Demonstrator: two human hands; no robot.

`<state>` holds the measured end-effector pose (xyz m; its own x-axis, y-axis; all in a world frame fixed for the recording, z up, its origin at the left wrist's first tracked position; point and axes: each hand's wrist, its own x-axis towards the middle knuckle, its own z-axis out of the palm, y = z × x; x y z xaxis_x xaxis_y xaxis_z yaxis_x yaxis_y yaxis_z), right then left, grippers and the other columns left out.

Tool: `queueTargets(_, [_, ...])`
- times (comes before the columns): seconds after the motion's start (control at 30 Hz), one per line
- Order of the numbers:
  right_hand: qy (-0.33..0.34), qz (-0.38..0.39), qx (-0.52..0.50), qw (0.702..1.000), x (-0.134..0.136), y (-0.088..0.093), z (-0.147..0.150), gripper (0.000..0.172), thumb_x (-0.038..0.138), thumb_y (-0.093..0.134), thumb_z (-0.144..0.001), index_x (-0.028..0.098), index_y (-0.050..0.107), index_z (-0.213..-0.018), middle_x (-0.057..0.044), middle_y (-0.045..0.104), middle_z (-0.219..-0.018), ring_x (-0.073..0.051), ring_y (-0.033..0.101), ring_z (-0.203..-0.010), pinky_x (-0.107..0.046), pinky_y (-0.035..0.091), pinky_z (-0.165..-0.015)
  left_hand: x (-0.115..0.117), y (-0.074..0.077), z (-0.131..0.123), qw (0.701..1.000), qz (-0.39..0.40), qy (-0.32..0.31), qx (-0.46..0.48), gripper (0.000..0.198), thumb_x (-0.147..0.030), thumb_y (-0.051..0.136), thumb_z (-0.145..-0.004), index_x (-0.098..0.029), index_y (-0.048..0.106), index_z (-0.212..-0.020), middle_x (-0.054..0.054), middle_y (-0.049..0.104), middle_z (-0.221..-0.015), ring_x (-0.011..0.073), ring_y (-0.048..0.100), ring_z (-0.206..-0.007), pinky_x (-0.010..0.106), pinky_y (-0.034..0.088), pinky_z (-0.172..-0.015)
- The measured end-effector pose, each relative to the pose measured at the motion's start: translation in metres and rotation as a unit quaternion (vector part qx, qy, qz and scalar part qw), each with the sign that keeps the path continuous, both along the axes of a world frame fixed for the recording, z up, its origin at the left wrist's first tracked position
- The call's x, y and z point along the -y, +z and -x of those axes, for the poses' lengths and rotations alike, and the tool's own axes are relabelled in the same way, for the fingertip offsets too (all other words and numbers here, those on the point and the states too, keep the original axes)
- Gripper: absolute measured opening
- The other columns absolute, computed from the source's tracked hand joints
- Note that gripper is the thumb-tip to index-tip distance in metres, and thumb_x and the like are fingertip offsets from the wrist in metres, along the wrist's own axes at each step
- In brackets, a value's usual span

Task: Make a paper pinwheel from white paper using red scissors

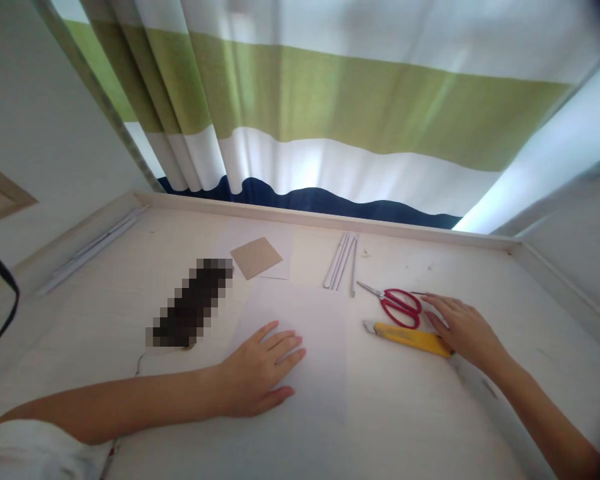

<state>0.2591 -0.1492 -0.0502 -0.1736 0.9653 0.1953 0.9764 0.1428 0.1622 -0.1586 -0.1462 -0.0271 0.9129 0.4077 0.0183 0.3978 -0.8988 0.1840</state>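
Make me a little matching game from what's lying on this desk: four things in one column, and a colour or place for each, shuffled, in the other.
Things:
1. scissors
2. utility knife
3. cardboard square
4. sheet of paper

Colour or place:
A. yellow
B. white, lying under the left hand
C. red handles
D. brown

Pairs: 1-C, 2-A, 3-D, 4-B
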Motion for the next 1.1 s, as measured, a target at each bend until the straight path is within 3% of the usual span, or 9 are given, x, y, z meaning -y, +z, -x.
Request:
queueTargets(0.1, [0.010, 0.022, 0.002, 1.000, -0.005, -0.001, -0.017, 0.033, 0.024, 0.035, -0.082, 0.016, 0.054, -0.108, -0.011, 0.059, -0.109, -0.024, 0.055, -0.096, -0.038, 0.044, -0.076, -0.015, 0.004, -0.002, 0.998, -0.027, 0.010, -0.052, 0.056, -0.048, 0.026, -0.084, -0.017, 0.029, -0.130, 0.012, 0.030, -0.137, 0.0263, 0.024, -0.126, 0.045, 0.011, -0.102])
queueTargets(0.2, [0.032, 0.033, 0.002, 0.999, -0.013, 0.003, -0.011, 0.036, 0.026, 0.035, -0.082, 0.015, 0.052, -0.111, -0.011, 0.057, -0.112, -0.024, 0.053, -0.099, -0.038, 0.043, -0.078, -0.034, 0.004, -0.001, 0.992, -0.063, 0.071, -0.088, 0.067, -0.056, 0.023, -0.081, -0.014, 0.022, -0.133, 0.015, 0.022, -0.139, 0.0280, 0.015, -0.129, 0.047, 0.006, -0.102])
queueTargets(0.37, [0.080, 0.063, 0.008, 0.995, -0.025, 0.012, 0.017, 0.032, 0.027, 0.034, -0.084, 0.017, 0.055, -0.105, -0.010, 0.059, -0.104, -0.021, 0.055, -0.090, -0.034, 0.043, -0.076, -0.054, 0.006, 0.004, 0.975, -0.056, 0.171, -0.128, 0.070, -0.056, 0.016, -0.083, -0.008, 0.023, -0.132, 0.018, 0.022, -0.139, 0.0271, 0.018, -0.128, 0.042, 0.012, -0.102])
queueTargets(0.53, [0.099, 0.100, 0.029, 0.990, -0.033, 0.018, 0.031, 0.029, 0.024, 0.034, -0.083, 0.014, 0.059, -0.092, -0.014, 0.057, -0.095, -0.023, 0.056, -0.080, -0.033, 0.043, -0.068, -0.044, 0.012, 0.002, 0.973, -0.050, 0.185, -0.129, 0.058, -0.048, 0.025, -0.085, -0.011, 0.030, -0.128, 0.016, 0.034, -0.134, 0.0242, 0.034, -0.120, 0.034, 0.025, -0.097])
queueTargets(0.73, [0.099, 0.152, 0.034, 0.983, -0.036, 0.022, 0.040, 0.027, 0.029, 0.037, -0.081, 0.014, 0.056, -0.093, -0.012, 0.059, -0.085, -0.023, 0.058, -0.073, -0.031, 0.041, -0.057, -0.027, 0.014, -0.006, 0.967, -0.071, 0.219, -0.108, 0.048, -0.041, 0.031, -0.085, -0.012, 0.037, -0.122, 0.016, 0.044, -0.123, 0.0264, 0.040, -0.113, 0.039, 0.028, -0.093])
queueTargets(0.93, [0.024, 0.169, 0.005, 0.985, -0.037, 0.024, 0.038, 0.023, 0.032, 0.042, -0.077, 0.014, 0.054, -0.086, -0.010, 0.061, -0.080, -0.022, 0.060, -0.067, -0.028, 0.037, -0.050, -0.021, 0.008, -0.013, 0.975, -0.065, 0.185, -0.104, 0.054, -0.048, 0.028, -0.084, -0.013, 0.034, -0.125, 0.016, 0.037, -0.130, 0.0253, 0.034, -0.119, 0.037, 0.024, -0.096])
queueTargets(1.1, [-0.055, 0.123, -0.029, 0.990, -0.028, 0.040, 0.031, 0.025, 0.036, 0.046, -0.074, 0.013, 0.051, -0.085, -0.011, 0.062, -0.076, -0.024, 0.060, -0.065, -0.029, 0.037, -0.052, -0.019, 0.001, -0.021, 0.978, -0.059, 0.167, -0.107, 0.060, -0.050, 0.024, -0.084, -0.012, 0.028, -0.129, 0.017, 0.029, -0.136, 0.0263, 0.028, -0.123, 0.037, 0.023, -0.097])
